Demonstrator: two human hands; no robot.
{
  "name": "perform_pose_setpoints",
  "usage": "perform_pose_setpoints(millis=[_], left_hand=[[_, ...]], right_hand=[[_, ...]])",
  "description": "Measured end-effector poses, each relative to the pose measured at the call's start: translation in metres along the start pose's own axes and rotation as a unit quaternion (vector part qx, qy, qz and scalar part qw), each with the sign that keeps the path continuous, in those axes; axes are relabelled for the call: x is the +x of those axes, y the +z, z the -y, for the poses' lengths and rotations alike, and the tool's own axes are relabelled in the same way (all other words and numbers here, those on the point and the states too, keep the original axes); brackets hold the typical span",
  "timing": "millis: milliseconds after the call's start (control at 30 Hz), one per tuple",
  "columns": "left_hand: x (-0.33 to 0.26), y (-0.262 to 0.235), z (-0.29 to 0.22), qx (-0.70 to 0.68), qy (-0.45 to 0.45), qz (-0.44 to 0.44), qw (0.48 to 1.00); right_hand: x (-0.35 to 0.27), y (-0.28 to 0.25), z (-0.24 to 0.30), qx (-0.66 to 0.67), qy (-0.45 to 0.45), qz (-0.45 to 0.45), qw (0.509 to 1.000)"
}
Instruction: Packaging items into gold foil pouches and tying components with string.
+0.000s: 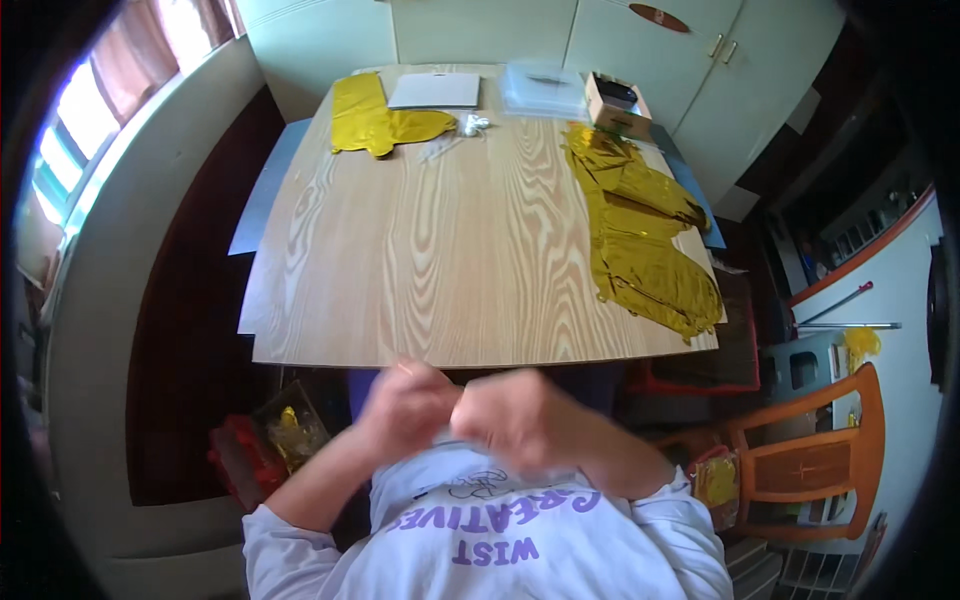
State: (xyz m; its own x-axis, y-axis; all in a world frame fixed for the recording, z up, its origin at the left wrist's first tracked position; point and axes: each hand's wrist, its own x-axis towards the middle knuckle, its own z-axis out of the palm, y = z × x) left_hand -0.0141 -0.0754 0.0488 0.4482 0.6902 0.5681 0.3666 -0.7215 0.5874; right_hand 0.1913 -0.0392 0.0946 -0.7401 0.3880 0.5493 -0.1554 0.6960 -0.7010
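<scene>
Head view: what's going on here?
Someone is at a wood-grain table, left hand and right hand close together in front of the chest, just short of the near edge. Both are blurred, so whether they hold anything cannot be told. Flat gold foil lies along the table's right side; a separate gold foil piece lies at the far left.

And it's a white top (600, 550), creased all over, with bold purple lettering (495, 550) in two curving rows across the chest, upside down from up here! Right alongside the letters, a thin dark line drawing (480, 487), its details hard to make out. The left sleeve (290, 555) and right sleeve (680, 535), white too, bunch up near the elbows, and there's bluish-purple cloth (597, 395) at the legs!
</scene>
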Motion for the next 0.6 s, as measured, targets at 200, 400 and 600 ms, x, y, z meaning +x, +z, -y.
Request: perform_pose_setpoints(millis=[200,400,600], left_hand=[[0.006,-0.024,-0.014,-0.044,-0.185,-0.251,0.949],[0.006,-0.012,-0.015,-0.226,-0.006,-0.109,0.968],[0.003,0.0,0.007,0.081,-0.031,0.057,0.995]], right_hand=[[-0.017,0.026,-0.014,0.062,0.036,0.054,0.996],[-0.003,0.005,-0.032,0.003,0.125,-0.037,0.991],[0.01,-0.012,-0.002,0.079,0.104,0.019,0.991]])
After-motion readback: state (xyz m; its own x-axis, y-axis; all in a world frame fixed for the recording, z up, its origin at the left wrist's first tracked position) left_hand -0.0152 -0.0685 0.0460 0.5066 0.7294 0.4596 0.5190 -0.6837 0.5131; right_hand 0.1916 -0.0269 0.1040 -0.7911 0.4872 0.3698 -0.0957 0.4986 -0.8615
